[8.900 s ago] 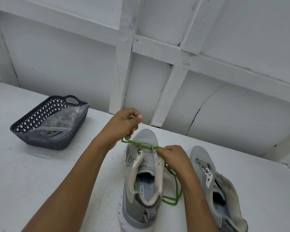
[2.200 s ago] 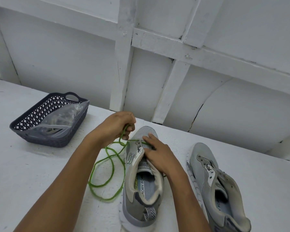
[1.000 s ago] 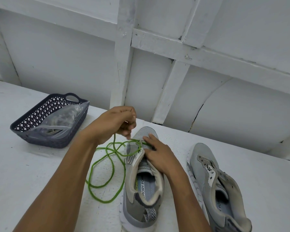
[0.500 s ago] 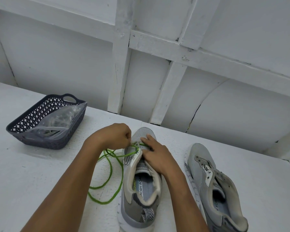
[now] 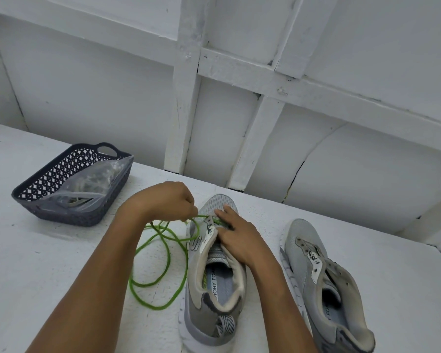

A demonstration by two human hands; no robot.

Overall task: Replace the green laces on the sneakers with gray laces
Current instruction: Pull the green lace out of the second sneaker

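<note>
Now: left hand (image 5: 167,202) curls shut, pinching green lace (image 5: 168,253); right hand (image 5: 239,240), fingers flat, presses sneaker (image 5: 201,317) just beside it.

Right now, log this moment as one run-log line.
left hand: pinches green lace | right hand: presses center sneaker | lace: toe eyelets only | other sneaker: laceless

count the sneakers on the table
2. one sneaker lies under the right hand, the green lace trailing from it; the other sneaker sits to its right, no lace visible.
</note>
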